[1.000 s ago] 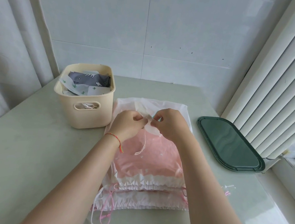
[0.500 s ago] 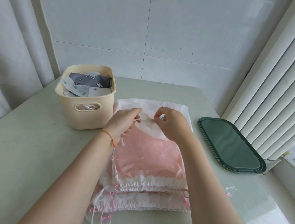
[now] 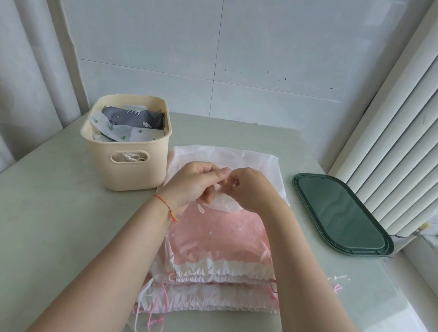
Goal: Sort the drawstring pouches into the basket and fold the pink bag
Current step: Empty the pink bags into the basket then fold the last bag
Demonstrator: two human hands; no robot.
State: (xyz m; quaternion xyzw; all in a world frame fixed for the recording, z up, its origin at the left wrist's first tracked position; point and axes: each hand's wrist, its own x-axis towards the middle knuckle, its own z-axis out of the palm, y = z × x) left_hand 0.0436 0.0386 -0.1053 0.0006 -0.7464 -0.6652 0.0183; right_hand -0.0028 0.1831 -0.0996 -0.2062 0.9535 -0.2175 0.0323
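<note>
While both hands, left hand (image 3: 195, 183) and right hand (image 3: 250, 189), pinch a small white pouch (image 3: 222, 202) above the pink bag (image 3: 219, 234) mid-table, its loose string could snag short of the basket (image 3: 126, 157).

Cream basket (image 3: 132, 174), pink bag (image 3: 219, 234), dark-green lid (image 3: 340, 216)

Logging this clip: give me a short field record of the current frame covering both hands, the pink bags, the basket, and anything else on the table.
left hand: pinching a small white pouch over the pink bags
right hand: pinching the same pouch
pink bags: stacked flat on the table, drawstring ends toward the person
basket: cream, left of the stack, holds grey and white printed pouches
green lid: flat, right of the stack
</note>
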